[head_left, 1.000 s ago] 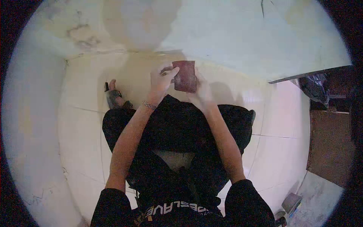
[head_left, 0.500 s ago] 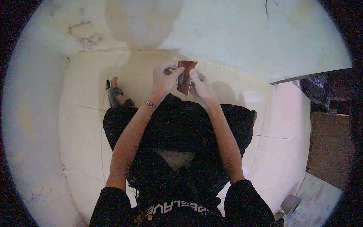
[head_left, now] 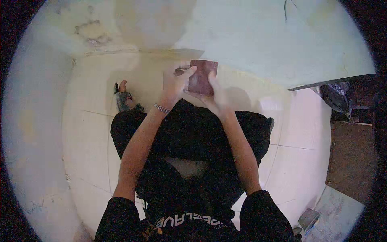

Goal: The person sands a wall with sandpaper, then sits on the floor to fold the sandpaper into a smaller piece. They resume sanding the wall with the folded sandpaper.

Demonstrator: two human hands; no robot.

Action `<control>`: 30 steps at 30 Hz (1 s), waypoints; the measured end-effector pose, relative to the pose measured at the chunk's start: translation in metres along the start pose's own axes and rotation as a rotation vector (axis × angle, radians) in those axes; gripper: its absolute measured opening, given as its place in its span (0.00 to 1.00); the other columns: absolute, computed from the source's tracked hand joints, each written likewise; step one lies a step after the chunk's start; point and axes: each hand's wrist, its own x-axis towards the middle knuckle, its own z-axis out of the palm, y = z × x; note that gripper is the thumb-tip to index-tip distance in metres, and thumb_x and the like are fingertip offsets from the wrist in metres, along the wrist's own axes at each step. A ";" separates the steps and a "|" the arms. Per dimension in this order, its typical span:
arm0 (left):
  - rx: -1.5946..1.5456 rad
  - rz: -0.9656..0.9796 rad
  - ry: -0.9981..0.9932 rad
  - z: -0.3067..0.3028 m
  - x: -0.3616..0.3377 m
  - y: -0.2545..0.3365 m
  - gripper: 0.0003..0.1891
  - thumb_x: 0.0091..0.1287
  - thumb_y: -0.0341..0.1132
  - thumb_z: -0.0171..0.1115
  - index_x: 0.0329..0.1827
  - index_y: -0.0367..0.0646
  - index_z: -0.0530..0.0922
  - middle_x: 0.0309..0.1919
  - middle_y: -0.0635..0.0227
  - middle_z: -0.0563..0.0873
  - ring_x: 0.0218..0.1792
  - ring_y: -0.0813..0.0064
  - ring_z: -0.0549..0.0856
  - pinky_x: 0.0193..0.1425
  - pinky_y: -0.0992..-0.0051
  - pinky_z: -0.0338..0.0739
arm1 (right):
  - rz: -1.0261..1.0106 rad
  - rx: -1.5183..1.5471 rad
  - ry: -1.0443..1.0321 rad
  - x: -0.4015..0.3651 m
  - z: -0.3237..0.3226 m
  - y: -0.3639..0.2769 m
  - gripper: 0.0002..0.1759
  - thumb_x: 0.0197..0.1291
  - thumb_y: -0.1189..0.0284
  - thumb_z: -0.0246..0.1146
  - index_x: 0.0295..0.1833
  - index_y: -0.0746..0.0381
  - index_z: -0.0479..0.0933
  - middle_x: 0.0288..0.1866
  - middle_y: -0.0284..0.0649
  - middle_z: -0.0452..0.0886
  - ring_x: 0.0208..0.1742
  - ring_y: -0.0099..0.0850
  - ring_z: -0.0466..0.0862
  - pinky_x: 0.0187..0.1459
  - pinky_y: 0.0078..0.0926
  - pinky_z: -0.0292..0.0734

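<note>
A dark reddish-brown rectangular piece (head_left: pixel 202 78), like a thin sheet, is held up between my two hands above my lap. My left hand (head_left: pixel 176 82), with a chain bracelet on its wrist, grips the left edge, its thumb on the front face. On the right edge, my right hand (head_left: pixel 214 94) has its thumb against the face and its other fingers behind or below. The broad face is turned toward the camera. Some fingers of both hands are hidden or blurred.
A stained pale wall (head_left: pixel 242 32) rises in front of the tiled floor (head_left: pixel 298 121). One foot (head_left: pixel 124 99) shows at left. At right are a dark plastic bag (head_left: pixel 338 94), a brown panel (head_left: pixel 350 155) and a small grey block (head_left: pixel 308 218).
The reddish-brown piece, narrow and angled before, now shows a wider, flatter face. My right hand has shifted slightly with its right edge.
</note>
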 end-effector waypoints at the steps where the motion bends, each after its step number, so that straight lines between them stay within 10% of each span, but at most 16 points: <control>1: -0.036 -0.002 0.005 0.000 0.002 0.000 0.11 0.58 0.33 0.71 0.39 0.36 0.81 0.24 0.71 0.82 0.22 0.84 0.78 0.24 0.82 0.71 | 0.032 0.115 -0.024 -0.002 0.004 -0.006 0.28 0.71 0.53 0.45 0.67 0.60 0.62 0.60 0.42 0.74 0.58 0.39 0.76 0.59 0.47 0.73; 14: -0.144 -0.080 -0.048 -0.004 0.005 0.005 0.11 0.60 0.33 0.69 0.42 0.39 0.78 0.27 0.74 0.79 0.21 0.85 0.75 0.23 0.83 0.69 | 0.109 0.063 -0.035 -0.004 0.006 -0.011 0.38 0.67 0.40 0.42 0.69 0.58 0.62 0.64 0.45 0.70 0.64 0.42 0.72 0.65 0.58 0.62; 21: -0.112 -0.041 -0.011 -0.003 0.004 0.010 0.13 0.60 0.31 0.69 0.44 0.36 0.78 0.31 0.70 0.82 0.26 0.84 0.79 0.23 0.80 0.76 | 0.107 0.113 -0.051 -0.009 0.013 -0.018 0.36 0.67 0.41 0.41 0.68 0.57 0.63 0.62 0.45 0.73 0.57 0.42 0.77 0.58 0.49 0.73; 30: -0.029 0.108 -0.160 -0.002 -0.002 0.018 0.15 0.58 0.28 0.69 0.49 0.36 0.80 0.38 0.69 0.85 0.39 0.78 0.83 0.47 0.75 0.79 | -0.009 0.109 -0.068 -0.006 0.007 -0.024 0.33 0.69 0.47 0.44 0.65 0.64 0.65 0.57 0.46 0.76 0.53 0.42 0.79 0.54 0.49 0.77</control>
